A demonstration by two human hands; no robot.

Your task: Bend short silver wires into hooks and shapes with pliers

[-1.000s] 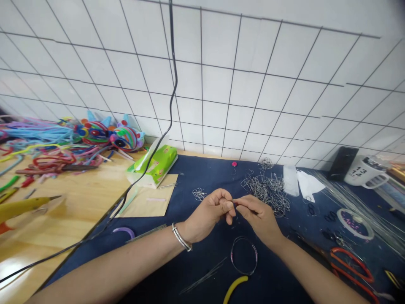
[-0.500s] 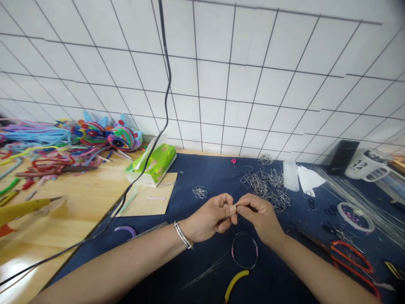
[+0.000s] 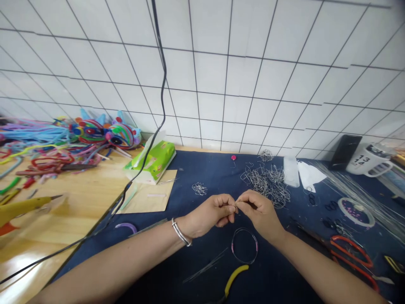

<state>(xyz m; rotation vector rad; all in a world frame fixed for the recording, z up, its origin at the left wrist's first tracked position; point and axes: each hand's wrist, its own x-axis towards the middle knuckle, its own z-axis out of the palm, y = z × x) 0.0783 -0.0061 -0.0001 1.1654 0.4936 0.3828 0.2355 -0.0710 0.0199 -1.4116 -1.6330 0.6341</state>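
Above the dark blue cloth (image 3: 177, 261), my left hand (image 3: 218, 210) is closed in a pinch, a silver bangle (image 3: 181, 233) on its wrist. My right hand (image 3: 257, 211) pinches too, its fingertips meeting those of the left. Whatever lies between them is too small to make out. Just below the hands rests a thin wire ring (image 3: 233, 253) with pink parts on it. A yellow-handled tool (image 3: 236, 276) and several straight wires (image 3: 207, 266) lie nearer me. Behind my right hand spreads a tangled pile of bent wire pieces (image 3: 265, 183); a smaller heap (image 3: 199, 188) sits behind my left.
Orange-handled scissors (image 3: 352, 249) and a round dish of pink beads (image 3: 356, 212) are at right, near a mug (image 3: 363, 159) and phone (image 3: 344, 152). At left are a green tissue pack (image 3: 155, 162), pipe cleaners (image 3: 41, 139) and a yellow glue gun (image 3: 25, 210). A black cable (image 3: 163, 84) hangs across.
The fingertips of both hands have shifted slightly, still pinched together at the same spot. The camera view has tilted a little; the things on the cloth stay put.
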